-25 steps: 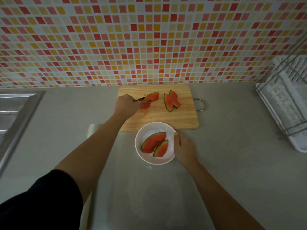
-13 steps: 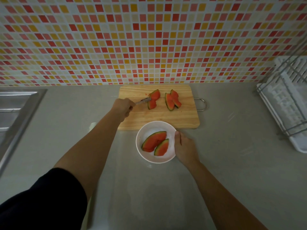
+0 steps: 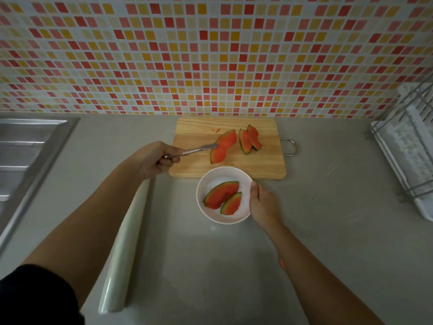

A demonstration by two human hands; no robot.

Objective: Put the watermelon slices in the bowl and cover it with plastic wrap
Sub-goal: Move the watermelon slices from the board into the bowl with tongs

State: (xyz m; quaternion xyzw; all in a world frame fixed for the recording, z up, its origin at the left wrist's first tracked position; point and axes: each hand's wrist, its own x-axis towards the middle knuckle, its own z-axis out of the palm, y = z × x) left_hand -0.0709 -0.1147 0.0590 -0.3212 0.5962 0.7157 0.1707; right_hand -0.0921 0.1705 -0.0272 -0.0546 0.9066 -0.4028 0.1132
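Note:
A white bowl (image 3: 243, 184) stands on the counter just in front of a wooden cutting board (image 3: 262, 165), with two watermelon slices (image 3: 221, 194) inside. My right hand (image 3: 263, 206) grips the bowl's right rim. My left hand (image 3: 155, 158) grips a metal fork (image 3: 198, 150) whose tines are stuck in a watermelon slice (image 3: 223, 146) over the board. Two more slices (image 3: 249, 139) lean together at the board's back right. A roll of plastic wrap (image 3: 126, 249) lies on the counter to the left, with a sheet spread out under the bowl.
A steel sink (image 3: 25, 156) is at the far left. A white dish rack (image 3: 407, 146) with wire frame stands at the right edge. The mosaic tile wall (image 3: 210, 55) rises behind the board. A metal handle (image 3: 290, 146) sticks out from the board's right side.
My left hand has drawn back to the left and toward me with the fork, bringing the speared slice closer to the bowl. My right hand stays on the bowl.

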